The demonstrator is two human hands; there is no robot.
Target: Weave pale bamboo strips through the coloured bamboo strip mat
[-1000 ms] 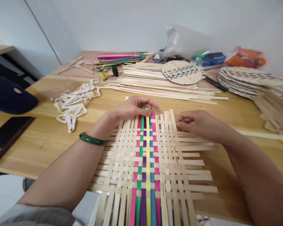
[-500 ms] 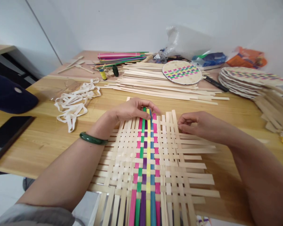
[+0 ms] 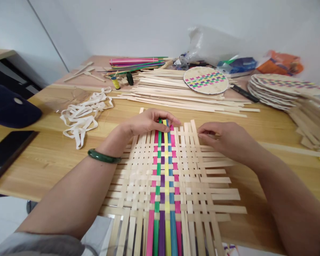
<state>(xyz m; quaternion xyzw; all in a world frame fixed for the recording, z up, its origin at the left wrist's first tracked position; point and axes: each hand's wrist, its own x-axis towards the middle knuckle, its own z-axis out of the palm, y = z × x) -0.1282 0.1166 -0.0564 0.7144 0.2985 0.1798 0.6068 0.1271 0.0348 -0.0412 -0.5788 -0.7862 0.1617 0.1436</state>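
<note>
A half-woven mat [image 3: 138, 170] of pale flat strips lies in front of me, running off the table's near edge. Down its middle go lengthwise pink, green, purple, yellow and blue strips. My left hand [image 3: 152, 122], with a green bangle on the wrist, is closed around the far ends of the coloured strips, thumb on top. At the mat's far right corner my right hand [image 3: 222, 135] pinches a thin pale strip, mostly hidden by the fingers. A long pale strip [image 3: 290, 149] stretches out to the right behind that forearm.
Loose pale strips [image 3: 160, 90] lie across the back, under a round woven piece [image 3: 206, 80]. A stack of similar rounds [image 3: 272, 92] stands at right. White ribbon [image 3: 80, 117], thread spools [image 3: 115, 83], a dark phone [image 3: 10, 153] and a navy cap [image 3: 13, 103] occupy the left.
My right hand has moved slightly left and up, closer to the mat's edge. A long pale strip now shows right of my forearm. The left hand keeps its hold.
</note>
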